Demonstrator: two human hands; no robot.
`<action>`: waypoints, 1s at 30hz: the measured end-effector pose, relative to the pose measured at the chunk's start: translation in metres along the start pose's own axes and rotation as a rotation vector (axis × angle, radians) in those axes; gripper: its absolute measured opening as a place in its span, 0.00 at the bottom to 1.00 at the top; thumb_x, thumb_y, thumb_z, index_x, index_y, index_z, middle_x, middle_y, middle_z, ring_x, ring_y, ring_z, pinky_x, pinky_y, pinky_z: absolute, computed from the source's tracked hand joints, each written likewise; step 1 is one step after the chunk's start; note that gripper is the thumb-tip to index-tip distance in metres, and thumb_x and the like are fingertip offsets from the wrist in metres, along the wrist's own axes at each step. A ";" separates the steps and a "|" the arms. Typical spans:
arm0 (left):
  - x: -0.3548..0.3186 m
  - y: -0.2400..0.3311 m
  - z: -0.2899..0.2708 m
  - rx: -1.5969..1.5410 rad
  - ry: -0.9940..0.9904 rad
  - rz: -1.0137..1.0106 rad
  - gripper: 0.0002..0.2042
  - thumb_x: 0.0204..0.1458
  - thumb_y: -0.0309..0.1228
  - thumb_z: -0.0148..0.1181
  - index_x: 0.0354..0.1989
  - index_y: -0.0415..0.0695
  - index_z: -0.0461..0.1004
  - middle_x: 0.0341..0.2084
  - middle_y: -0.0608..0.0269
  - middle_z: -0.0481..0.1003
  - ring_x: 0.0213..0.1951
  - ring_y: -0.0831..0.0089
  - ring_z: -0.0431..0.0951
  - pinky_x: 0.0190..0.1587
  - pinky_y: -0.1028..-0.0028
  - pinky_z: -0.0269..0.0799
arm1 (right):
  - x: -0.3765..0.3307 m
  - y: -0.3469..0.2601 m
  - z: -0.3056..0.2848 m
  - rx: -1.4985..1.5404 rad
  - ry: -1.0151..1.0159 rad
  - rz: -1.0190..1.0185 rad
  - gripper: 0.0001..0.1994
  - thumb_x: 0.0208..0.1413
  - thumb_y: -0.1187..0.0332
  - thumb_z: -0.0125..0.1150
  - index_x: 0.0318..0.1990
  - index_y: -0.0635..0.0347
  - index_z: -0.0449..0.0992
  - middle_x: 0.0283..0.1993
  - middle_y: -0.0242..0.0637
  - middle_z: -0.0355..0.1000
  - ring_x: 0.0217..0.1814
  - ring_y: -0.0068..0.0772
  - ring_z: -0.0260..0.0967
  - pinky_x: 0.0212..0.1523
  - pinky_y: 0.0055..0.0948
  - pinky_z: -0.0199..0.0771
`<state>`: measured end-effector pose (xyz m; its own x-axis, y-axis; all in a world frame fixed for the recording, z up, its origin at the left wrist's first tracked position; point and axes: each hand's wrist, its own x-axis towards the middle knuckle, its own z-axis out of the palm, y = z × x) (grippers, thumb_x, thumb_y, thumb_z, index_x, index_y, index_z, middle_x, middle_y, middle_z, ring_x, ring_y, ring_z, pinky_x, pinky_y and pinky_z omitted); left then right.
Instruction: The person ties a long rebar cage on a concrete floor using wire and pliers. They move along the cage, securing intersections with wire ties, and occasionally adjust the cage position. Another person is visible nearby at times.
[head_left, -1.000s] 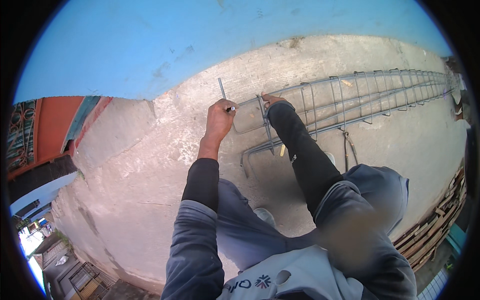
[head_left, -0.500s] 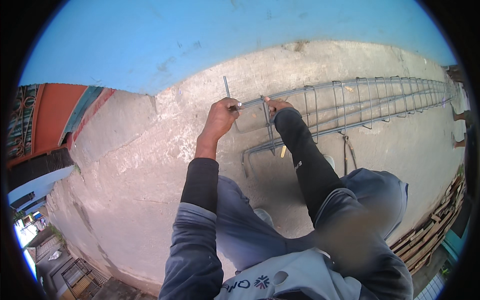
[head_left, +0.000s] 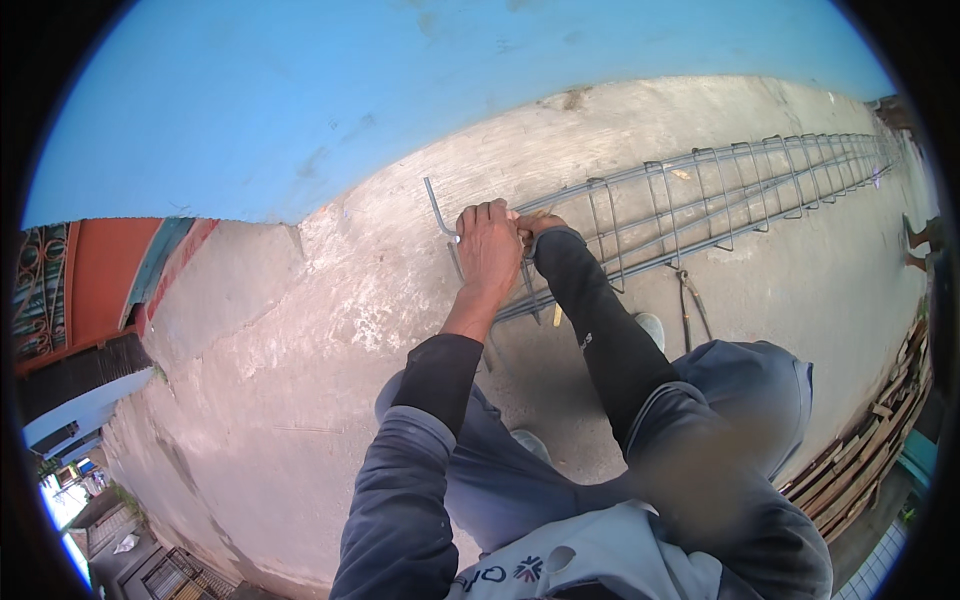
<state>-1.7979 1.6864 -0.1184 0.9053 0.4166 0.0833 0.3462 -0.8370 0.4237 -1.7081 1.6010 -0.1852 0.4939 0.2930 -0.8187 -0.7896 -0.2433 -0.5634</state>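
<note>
A long rebar cage point(head_left: 685, 213) lies on the concrete, running from in front of me to the far right, with square stirrups along its bars. At its near left end my left hand point(head_left: 490, 245) is closed over the top bars, back of the hand up. The bent bar end point(head_left: 436, 207) sticks out to its left. My right hand point(head_left: 538, 226) touches the left at the fingertips beside the end stirrup. Its fingers are bent and closed, and what they pinch is hidden. Both hands cover that joint.
Long-handled pincers point(head_left: 688, 305) lean at the cage's near side. A small yellow strip point(head_left: 557, 315) is by my right forearm. A blue wall point(head_left: 300, 110) rises beyond the concrete. Wooden strips point(head_left: 870, 430) are piled at the right. Another person's feet point(head_left: 915, 245) show at the far right.
My left hand has moved right and turned back-up, from the bar end to against my right hand. The view has shifted slightly. My right hand stays by the end stirrup.
</note>
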 end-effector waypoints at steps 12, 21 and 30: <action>0.016 -0.017 0.021 0.023 -0.198 -0.215 0.11 0.54 0.33 0.57 0.35 0.36 0.77 0.36 0.44 0.77 0.43 0.48 0.76 0.47 0.57 0.70 | -0.006 -0.007 -0.002 -0.076 -0.025 -0.015 0.17 0.51 0.61 0.69 0.18 0.57 0.70 0.15 0.28 0.61 0.15 0.24 0.55 0.19 0.28 0.57; 0.014 -0.019 0.016 -0.051 -0.211 -0.282 0.11 0.53 0.34 0.59 0.35 0.37 0.77 0.35 0.43 0.77 0.42 0.48 0.76 0.48 0.58 0.69 | -0.003 -0.003 0.002 -0.170 0.029 0.002 0.17 0.49 0.59 0.71 0.19 0.56 0.72 0.15 0.27 0.62 0.15 0.22 0.56 0.18 0.28 0.57; 0.013 -0.022 0.021 -0.001 -0.200 -0.305 0.10 0.52 0.33 0.60 0.37 0.40 0.77 0.35 0.46 0.77 0.45 0.51 0.75 0.51 0.60 0.65 | -0.005 0.003 0.003 -0.154 0.026 -0.002 0.20 0.49 0.49 0.68 0.23 0.58 0.73 0.20 0.31 0.66 0.20 0.28 0.62 0.24 0.34 0.63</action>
<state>-1.7882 1.7028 -0.1454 0.7910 0.5690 -0.2249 0.6072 -0.6848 0.4029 -1.7144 1.6014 -0.1826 0.5060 0.2700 -0.8192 -0.7243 -0.3827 -0.5736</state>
